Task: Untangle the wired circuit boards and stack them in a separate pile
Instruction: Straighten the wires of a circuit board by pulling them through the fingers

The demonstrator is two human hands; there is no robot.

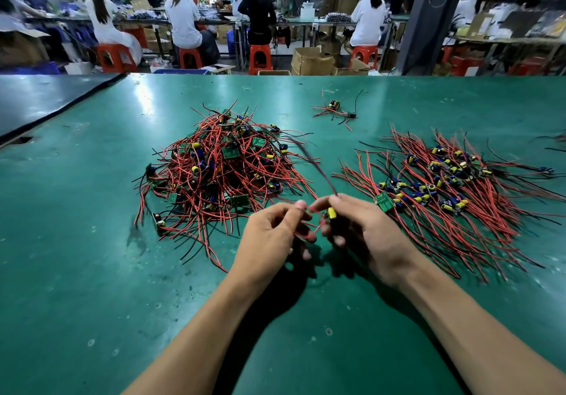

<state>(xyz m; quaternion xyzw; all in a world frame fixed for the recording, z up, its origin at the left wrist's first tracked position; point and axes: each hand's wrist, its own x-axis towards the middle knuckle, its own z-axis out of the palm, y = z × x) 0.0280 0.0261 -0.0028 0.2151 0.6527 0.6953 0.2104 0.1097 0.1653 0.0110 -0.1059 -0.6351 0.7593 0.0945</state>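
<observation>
Rows of workers (183, 18) sit on red stools (260, 58) at long benches beyond the far edge of the green desk (92, 272), with cardboard boxes (311, 61) on the floor among them. On the desk, the tangled heap (220, 168) of red and black leads and small green boards sits mid-surface. Well to the right of the heap lies the sorted pile (444, 186), its leads combed roughly one way. Behind the heap and to its right is a small loose cluster (335, 110). A dark mat (46, 97) lies far to the heap's left. Stray lead ends from the heap fan out close to the knuckles of the left grip (272, 235), which hovers just in front of the heap's right corner. Thumb and forefinger there pinch a red wire (318, 226). Further right of the heap, the right grip (364, 232) has its fingers curled round a circuit board (331, 213) with a yellow capacitor. A motion-blurred lead rises from it, back over the heap's edge. Both forearms reach in from the near edge, with the wrists raised above the surface.
</observation>
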